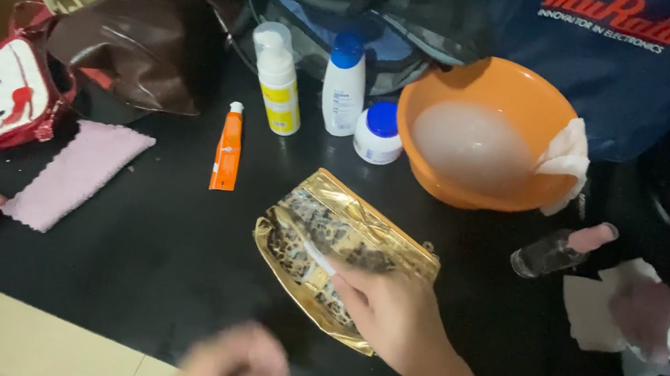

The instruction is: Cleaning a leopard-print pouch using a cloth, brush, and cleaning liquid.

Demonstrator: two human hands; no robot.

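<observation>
Gold pouch (341, 257) with leopard-print panel lies flat on the black desk (161, 250), mid-frame, just in front of the orange bowl (489, 137). My right hand (391, 315) rests on its near right end, fingers closed over a thin white stick (319, 256) that lies across the print. Left hand (236, 371) hovers low at the desk's near edge, blurred; I cannot tell whether that grip is open or closed.

Handling, my guess: pouch is light, soft, crinkly foil, likely slick; best taken by the edge seam or a corner, pinned flat with the palm.

Packages outward: orange tube (227, 147) with white cap, lying left of the pouch. Behind it, a white-and-yellow pump bottle (278, 79), a white bottle with blue cap (344, 81), a squat white jar with blue lid (379, 130), all upright in a row beside the bowl. Clear small bottle with pink cap (560, 250) lies on its side to the right, near crumpled white tissue (630, 323). Pink cloth (79, 172) far left.
</observation>
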